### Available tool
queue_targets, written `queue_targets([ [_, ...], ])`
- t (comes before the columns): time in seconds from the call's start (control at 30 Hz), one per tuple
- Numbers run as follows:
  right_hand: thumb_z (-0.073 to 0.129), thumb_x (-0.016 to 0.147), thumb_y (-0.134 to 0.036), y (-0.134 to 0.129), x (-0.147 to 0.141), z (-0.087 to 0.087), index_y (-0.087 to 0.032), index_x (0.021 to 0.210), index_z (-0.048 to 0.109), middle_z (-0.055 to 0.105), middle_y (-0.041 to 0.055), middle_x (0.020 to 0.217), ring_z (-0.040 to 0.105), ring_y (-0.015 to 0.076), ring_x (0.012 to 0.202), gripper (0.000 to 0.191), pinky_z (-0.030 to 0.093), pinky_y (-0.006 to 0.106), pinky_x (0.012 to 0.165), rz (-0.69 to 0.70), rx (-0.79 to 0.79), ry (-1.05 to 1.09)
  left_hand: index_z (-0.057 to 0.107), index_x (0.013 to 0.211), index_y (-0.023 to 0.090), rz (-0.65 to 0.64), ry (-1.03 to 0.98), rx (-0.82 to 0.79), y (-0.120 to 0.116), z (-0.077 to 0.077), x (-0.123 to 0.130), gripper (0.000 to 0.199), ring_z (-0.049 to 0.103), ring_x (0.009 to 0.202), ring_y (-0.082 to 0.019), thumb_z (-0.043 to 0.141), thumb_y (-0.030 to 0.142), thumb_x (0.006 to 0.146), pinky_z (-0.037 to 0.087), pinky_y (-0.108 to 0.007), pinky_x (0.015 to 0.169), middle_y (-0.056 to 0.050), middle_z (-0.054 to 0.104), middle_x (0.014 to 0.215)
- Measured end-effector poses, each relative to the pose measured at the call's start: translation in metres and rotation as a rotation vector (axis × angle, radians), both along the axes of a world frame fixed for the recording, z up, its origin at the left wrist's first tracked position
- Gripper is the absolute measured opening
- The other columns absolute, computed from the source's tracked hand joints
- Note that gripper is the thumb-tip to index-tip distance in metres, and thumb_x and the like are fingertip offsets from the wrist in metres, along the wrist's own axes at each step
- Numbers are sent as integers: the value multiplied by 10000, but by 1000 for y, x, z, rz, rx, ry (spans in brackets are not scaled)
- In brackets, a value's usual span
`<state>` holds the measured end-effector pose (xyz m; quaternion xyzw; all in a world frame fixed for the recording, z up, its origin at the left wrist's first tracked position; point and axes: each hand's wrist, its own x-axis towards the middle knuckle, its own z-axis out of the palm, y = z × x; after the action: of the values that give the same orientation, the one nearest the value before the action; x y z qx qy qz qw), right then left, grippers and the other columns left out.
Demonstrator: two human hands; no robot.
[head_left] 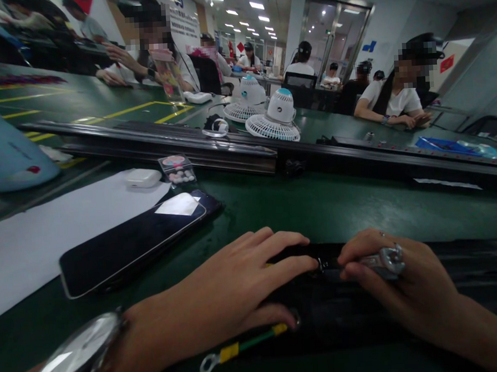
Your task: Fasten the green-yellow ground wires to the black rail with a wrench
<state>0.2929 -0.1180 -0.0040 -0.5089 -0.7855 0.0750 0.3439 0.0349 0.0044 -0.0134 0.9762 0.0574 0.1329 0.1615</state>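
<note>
Across the dark bar-shaped part [478, 285] lies my left hand [253, 280], palm down, with its fingers stretched out. Its index fingertip rests beside a small shiny metal fitting [320, 264], and the thumb is close to another round metal spot. Under the thumb emerges a green wire [256, 341] with yellow sleeves and a ring terminal [209, 364] at its near end. My right hand [407, 283] is closed around a small silver wrench [389, 261], whose forked end sticks out above the fingers. The working tip of the tool is hidden by the fingers.
Left of my hands lie a phone [130, 247], white paper [30, 242], an earbud case [142, 178] and a small bag [179, 170]. Long black rails [180, 148] cross the table behind, with white fans [274, 118] beyond. Several people sit farther back.
</note>
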Motion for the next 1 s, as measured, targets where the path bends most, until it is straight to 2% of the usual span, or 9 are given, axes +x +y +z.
queue_targets([
  [0.17, 525, 1036, -187, -1, 0, 4, -236, 1057, 608, 687, -37, 862, 646, 88, 771, 98, 471, 229, 711, 0, -29, 2, 470, 1468, 316, -4, 12, -25, 0, 1, 0, 527, 488, 1274, -307, 673, 400, 989, 441, -431, 1033, -50, 432, 1557],
  [0.4, 510, 1033, -157, 0, -1, 7, -227, 1054, 614, 680, -32, 857, 646, 98, 773, 127, 481, 244, 713, -31, -49, 56, 508, 1442, 306, 10, -9, 39, -1, 4, 2, 525, 538, 1192, -290, 657, 155, 962, 474, -419, 989, -52, 466, 1522],
  [0.57, 554, 1005, -144, -2, 0, 8, -213, 1046, 611, 690, -21, 871, 656, 109, 803, 98, 506, 250, 716, 53, -59, 93, 534, 1417, 296, 21, -33, 49, -3, 2, 3, 479, 538, 1191, -289, 640, 161, 970, 485, -412, 986, -52, 482, 1507],
  [0.73, 597, 989, -158, -2, -1, 6, -208, 1054, 616, 721, -2, 906, 652, 119, 805, 84, 509, 263, 721, 50, -49, 33, 548, 1406, 271, 20, -19, 30, -3, 0, 2, 400, 528, 1193, -291, 561, 187, 1015, 484, -415, 987, -66, 460, 1521],
  [0.83, 557, 1006, -152, -1, -2, 6, -217, 1063, 607, 718, -4, 900, 644, 119, 789, 100, 501, 267, 710, 45, -67, 13, 549, 1403, 268, 10, -21, 30, -2, 0, 1, 359, 507, 1218, -308, 543, 268, 1045, 464, -448, 1006, -70, 442, 1532],
  [1.0, 484, 1042, -170, -1, -2, 6, -240, 1095, 578, 698, -14, 911, 634, 119, 794, 129, 493, 274, 706, 37, -120, -16, 574, 1356, 290, -7, -29, 0, 0, 3, 2, 357, 513, 1195, -304, 578, 439, 1032, 469, -440, 985, -58, 468, 1501],
])
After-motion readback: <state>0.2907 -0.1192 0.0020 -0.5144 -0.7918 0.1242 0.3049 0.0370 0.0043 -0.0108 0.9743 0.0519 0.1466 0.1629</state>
